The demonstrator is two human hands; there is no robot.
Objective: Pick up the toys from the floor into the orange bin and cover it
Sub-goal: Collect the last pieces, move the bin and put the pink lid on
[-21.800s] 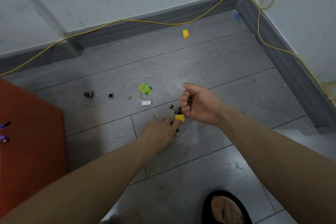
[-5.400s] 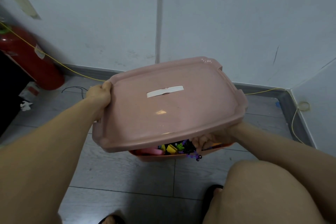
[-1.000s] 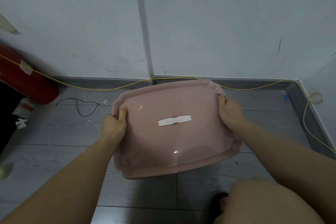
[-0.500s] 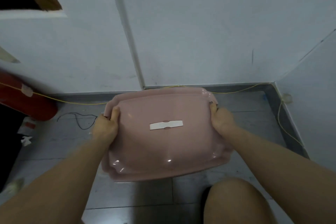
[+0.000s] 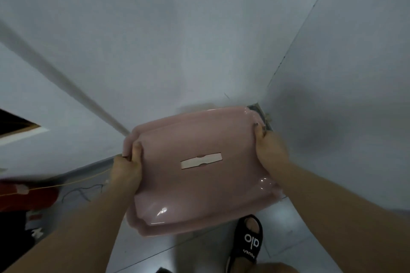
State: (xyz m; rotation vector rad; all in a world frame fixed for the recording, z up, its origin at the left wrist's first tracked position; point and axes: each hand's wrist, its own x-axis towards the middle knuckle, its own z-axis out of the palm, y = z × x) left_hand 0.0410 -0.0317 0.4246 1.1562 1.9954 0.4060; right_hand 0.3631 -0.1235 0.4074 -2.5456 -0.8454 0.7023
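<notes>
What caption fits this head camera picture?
Both hands, left and right, grip the glossy pink plastic lid.

Sandal strap [image 5: 251, 244]: "alo" is printed in large white letters, seen upside down.
Below it: a smaller white line is seen, too small to be read.
Lid sticker [image 5: 201, 160]: blank, no print.

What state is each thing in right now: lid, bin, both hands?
pink lid: on top of the bin, tilted in view, covering it entirely
orange bin: hidden beneath the lid, cannot see it
left hand: gripping the lid's left edge
right hand: gripping the lid's right edge
black sandal: on the foot, flat on the floor
</notes>
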